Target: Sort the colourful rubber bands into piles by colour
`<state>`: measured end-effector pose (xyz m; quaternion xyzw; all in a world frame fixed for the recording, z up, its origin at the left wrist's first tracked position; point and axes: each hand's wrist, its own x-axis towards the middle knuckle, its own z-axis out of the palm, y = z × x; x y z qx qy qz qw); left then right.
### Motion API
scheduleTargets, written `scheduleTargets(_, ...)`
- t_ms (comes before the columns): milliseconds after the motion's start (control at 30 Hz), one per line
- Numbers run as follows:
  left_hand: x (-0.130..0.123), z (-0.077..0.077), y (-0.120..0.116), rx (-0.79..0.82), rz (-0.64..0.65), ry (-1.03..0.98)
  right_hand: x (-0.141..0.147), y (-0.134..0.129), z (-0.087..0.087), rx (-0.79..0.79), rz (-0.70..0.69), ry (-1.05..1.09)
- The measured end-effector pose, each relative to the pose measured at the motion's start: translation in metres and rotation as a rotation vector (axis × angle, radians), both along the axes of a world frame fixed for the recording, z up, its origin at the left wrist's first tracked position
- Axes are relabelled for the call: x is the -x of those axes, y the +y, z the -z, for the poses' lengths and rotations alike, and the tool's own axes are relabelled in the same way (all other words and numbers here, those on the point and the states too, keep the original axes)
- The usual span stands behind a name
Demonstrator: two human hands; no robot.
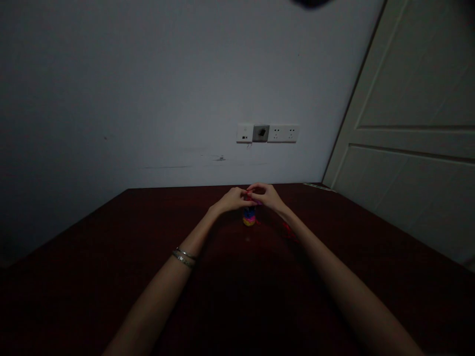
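A small upright stack or jar with bands of blue, pink and yellow (249, 216) stands on the dark red table (208, 296). My left hand (233, 199) closes around its upper part from the left, the thumb and fingers touching it. From the right my right hand (269, 196) reaches over the top, thumb and fingers pinched together at something red there. A bit of purple shows below the right fingers. The hands cover most of the upper part, and the dim light hides its details. Bracelets (184, 257) circle my left wrist.
Some red material (288, 230) lies on the table beside my right forearm. Behind the table rises a pale wall (166, 99) with a row of sockets (282, 133). A white panelled door (415, 113) borders the right side.
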<state>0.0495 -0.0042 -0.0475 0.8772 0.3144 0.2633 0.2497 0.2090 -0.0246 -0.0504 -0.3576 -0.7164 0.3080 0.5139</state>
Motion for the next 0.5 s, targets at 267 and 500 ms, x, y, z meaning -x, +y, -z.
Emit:
scheduleTargets(267, 0.002, 0.000, -0.002, -0.013, -0.010, -0.008, -0.007, 0.003, 0.003, -0.127, 0.037, -0.147)
scheduleTargets(500, 0.004, 0.003, 0.002, -0.044, -0.034, -0.002, -0.009, 0.001, 0.011, -0.173, 0.128, -0.259)
